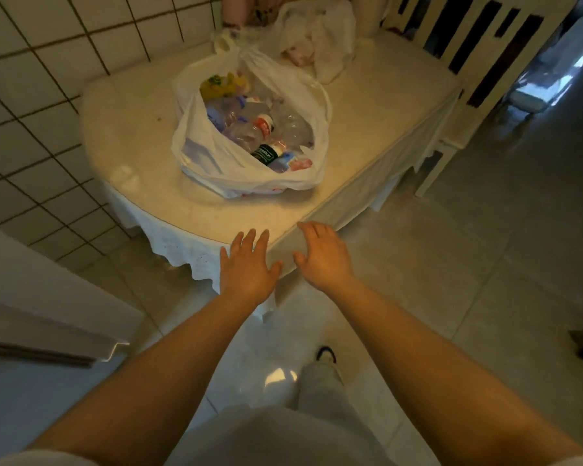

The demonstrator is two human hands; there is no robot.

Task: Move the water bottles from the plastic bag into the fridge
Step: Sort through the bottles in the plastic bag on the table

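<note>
The table with its pale glossy top stands against a tiled wall, and the plastic bag sits near its middle, mouth gaping toward the camera. The bag is thin and floppy; lifted by one handle it would likely sag and spill, so I would leave it lying and take the contents out singly. Inside lie the water bottles, heaped on their sides, clear and probably full, so each should be fairly heavy, firm and smooth, perhaps slick. One bottle with a dark label lies nearest the opening; gripping it round the middle looks safest. How many bottles there are is hard to tell through the blur. A second crumpled bag rests farther back. The left hand and right hand hover at the table's near edge, fingers spread and loose, holding nothing, well short of the bag.
</note>
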